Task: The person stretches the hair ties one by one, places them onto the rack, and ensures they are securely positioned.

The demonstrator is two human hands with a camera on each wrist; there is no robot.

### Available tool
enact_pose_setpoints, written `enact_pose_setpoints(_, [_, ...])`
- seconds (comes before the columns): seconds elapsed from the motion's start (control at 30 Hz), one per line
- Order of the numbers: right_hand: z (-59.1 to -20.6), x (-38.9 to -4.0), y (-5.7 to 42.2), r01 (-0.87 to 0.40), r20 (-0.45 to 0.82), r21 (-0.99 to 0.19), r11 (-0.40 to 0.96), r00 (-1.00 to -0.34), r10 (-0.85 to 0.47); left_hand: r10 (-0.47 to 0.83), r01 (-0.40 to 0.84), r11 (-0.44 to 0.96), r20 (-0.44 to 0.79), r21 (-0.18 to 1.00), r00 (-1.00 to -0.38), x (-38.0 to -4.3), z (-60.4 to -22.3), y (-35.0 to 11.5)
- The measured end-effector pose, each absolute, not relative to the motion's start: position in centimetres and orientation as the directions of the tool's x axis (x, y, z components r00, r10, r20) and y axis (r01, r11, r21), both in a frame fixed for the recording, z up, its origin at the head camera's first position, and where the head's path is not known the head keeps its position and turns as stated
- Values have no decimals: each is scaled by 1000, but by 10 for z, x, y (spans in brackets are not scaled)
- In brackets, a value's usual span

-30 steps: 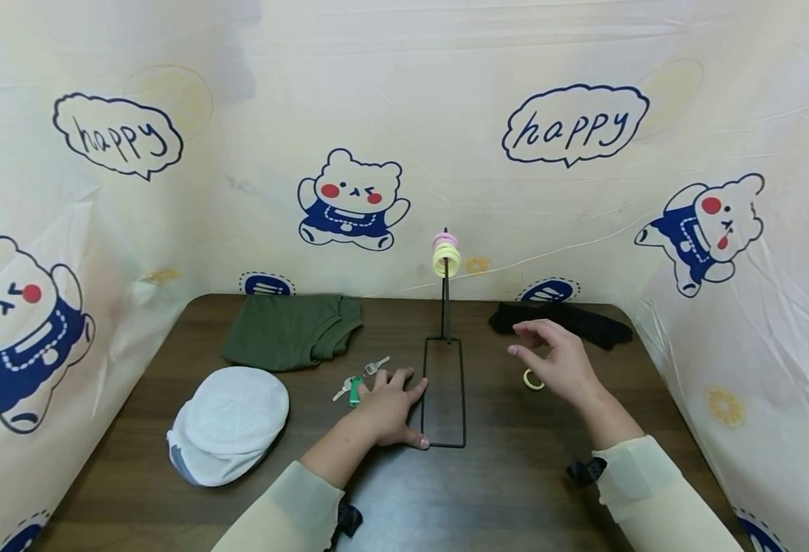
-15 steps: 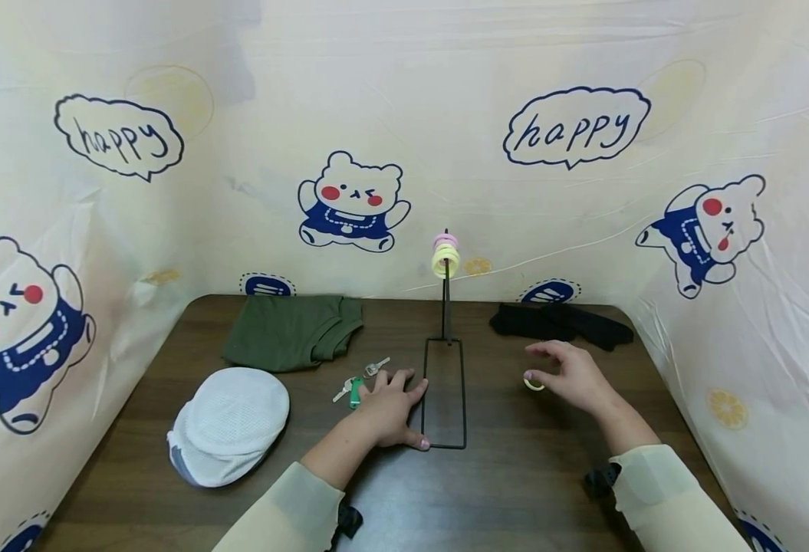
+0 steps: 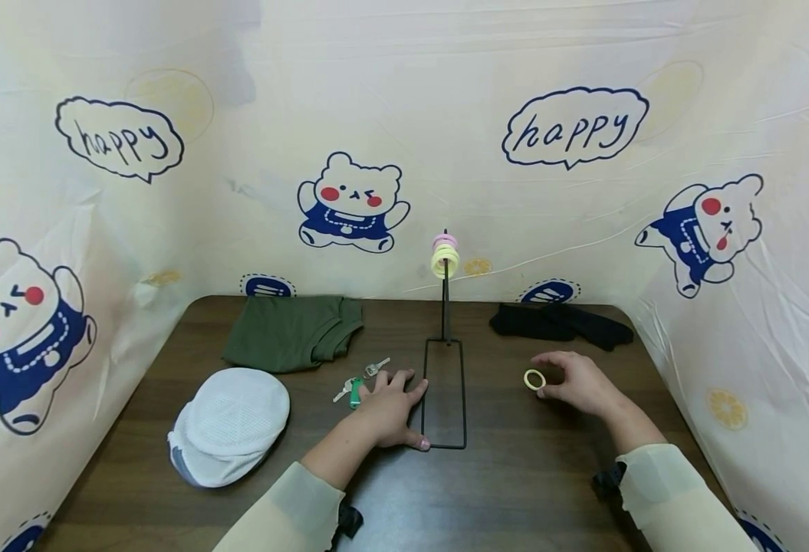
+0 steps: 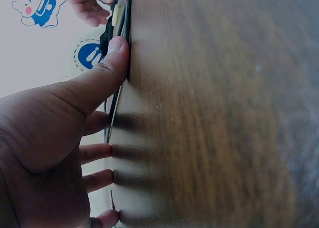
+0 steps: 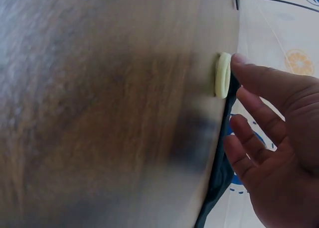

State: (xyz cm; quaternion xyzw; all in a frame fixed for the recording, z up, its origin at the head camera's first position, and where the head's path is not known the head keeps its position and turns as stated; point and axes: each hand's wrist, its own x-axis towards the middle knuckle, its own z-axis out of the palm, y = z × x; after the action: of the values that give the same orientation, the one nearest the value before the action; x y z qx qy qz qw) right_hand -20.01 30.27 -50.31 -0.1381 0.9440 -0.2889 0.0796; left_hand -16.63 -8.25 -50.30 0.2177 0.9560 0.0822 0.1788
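My left hand [image 3: 392,410] rests on the table with its fingers spread, its thumb at the near left corner of a black wire stand [image 3: 464,395]. In the left wrist view that thumb [image 4: 112,56] lies against the wire base. Pink rings [image 3: 445,239] and yellow rings [image 3: 436,263] hang on the stand's upper arm. A loose pale yellow ring [image 3: 526,380] lies flat on the table to the stand's right. Around its right side hovers my right hand [image 3: 577,383], fingers loosely bent. The right wrist view has the thumb tip right at the ring [image 5: 220,78].
Keys [image 3: 344,389] with a green tag [image 3: 355,392] lie beside my left fingers. A white cap [image 3: 231,422] sits at the left, and folded green cloth [image 3: 287,333] behind it. Black cloth [image 3: 559,322] lies at the back right. A printed curtain [image 3: 445,115] surrounds the table.
My right hand has come down toward me and to the right, to the loose ring, which now shows whole beside the thumb. The left hand and the stand have kept their place.
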Motion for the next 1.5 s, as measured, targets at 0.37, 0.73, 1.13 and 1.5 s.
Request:
enact_pose_setpoints(0.37, [-510, -204, 302, -231, -105, -512, 827, -939, -327, 448, 390, 891, -307, 232, -840, -167, -505, -83])
enact_pose_setpoints(0.73, [-511, -205, 297, -234, -83, -519, 822, -943, -321, 447, 388, 891, -305, 235, -841, -168, -504, -83])
enact_pose_setpoints(1.13, [-496, -200, 282, -232, -41, -563, 794, -951, -307, 443, 382, 893, -312, 240, -840, -167, -503, -83])
enact_pose_setpoints(1.5, [-475, -193, 266, -294, 63, -570, 767, -947, -316, 445, 383, 891, -309, 242, -841, -168, -505, -83])
